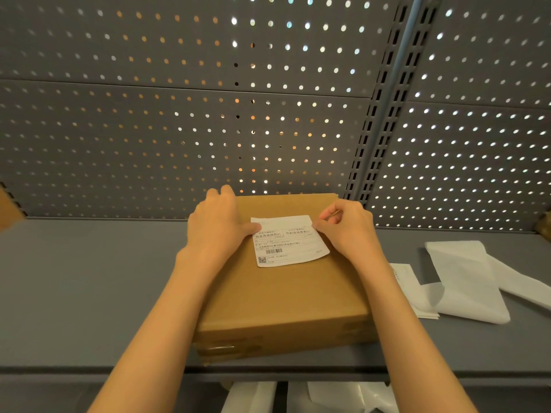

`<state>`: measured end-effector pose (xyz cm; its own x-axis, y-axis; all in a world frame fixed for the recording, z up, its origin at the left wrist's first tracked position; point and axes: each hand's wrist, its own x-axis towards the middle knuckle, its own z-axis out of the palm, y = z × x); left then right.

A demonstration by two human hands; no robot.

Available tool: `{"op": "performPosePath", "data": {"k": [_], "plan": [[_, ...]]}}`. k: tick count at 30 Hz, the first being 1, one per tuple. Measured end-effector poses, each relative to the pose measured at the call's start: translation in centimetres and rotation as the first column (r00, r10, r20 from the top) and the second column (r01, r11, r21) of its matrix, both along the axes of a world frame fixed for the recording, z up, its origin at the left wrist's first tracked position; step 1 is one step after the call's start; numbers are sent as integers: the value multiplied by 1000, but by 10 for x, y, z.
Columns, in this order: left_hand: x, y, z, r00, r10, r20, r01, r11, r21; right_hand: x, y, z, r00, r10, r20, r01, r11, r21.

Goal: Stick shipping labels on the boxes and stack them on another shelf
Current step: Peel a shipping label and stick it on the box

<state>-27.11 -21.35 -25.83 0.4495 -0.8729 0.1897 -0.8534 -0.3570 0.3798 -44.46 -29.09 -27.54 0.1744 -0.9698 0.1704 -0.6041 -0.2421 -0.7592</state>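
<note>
A flat brown cardboard box (286, 296) lies on the grey shelf (89, 293), its near end reaching the shelf's front edge. A white shipping label (290, 242) with a barcode and a QR code lies on the box's top, toward the far end. My left hand (219, 226) rests flat on the box, its thumb pressing the label's left edge. My right hand (346, 226) pinches the label's upper right corner with curled fingers. The label's near right corner looks slightly lifted.
White label backing strips (465, 281) and a paper sheet (408, 281) lie on the shelf to the right of the box. A grey perforated back panel (208, 114) rises behind. More white paper (343, 394) shows below the shelf's front edge. A brown box corner (9, 207) sits far left.
</note>
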Motion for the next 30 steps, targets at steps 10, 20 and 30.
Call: {"op": "performPosePath", "data": {"k": [10,20,30], "plan": [[-26,-3,-19,926,-371,62,374,927,-38,19,32,9,872,422,-247,-460,880,-122],[-24,1,-35,922,-386,-26,387,915,118,11,34,-5,749,414,-518,-450,891,62],[-20,15,-31,972,-208,106,205,978,42,0,34,-5,806,291,-516,-330,944,16]]}}
